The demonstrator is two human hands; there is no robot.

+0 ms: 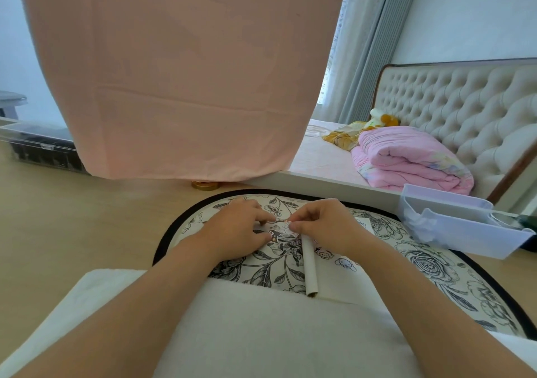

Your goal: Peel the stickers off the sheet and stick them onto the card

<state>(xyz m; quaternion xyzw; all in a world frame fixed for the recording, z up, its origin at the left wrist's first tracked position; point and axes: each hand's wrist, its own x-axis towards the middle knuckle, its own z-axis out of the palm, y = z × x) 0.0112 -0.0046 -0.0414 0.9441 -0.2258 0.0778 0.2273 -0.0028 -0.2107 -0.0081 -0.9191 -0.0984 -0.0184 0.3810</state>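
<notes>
Cloth: a pink cloth (186, 72) hangs ahead of me and fills the upper left of the view.
Bed: a bed (319, 157) with a tufted pale headboard stands to the right, behind the work area.
Mat: a mat (436, 264) printed with black-and-white flowers and edged in black lies in front of me, and both hands work over it.
Quilt: a folded pink quilt (406, 159) sits on the bed.
Tray: a clear plastic tray (465, 232) rests at the mat's right edge.
Sheet: the sticker sheet (328, 276) lies flat on the mat under my right wrist; its left edge is curled into a roll, and small cartoon figures show on it.
Left hand: my left hand (235, 232) has its fingers curled, tips pinching the sticker.
Right hand: my right hand (325, 226) pinches the same sticker from the other side.
Sticker: the sticker (280, 220) is held between both sets of fingertips, just above the mat and beside the sheet's far end; its design is too small to make out.
</notes>
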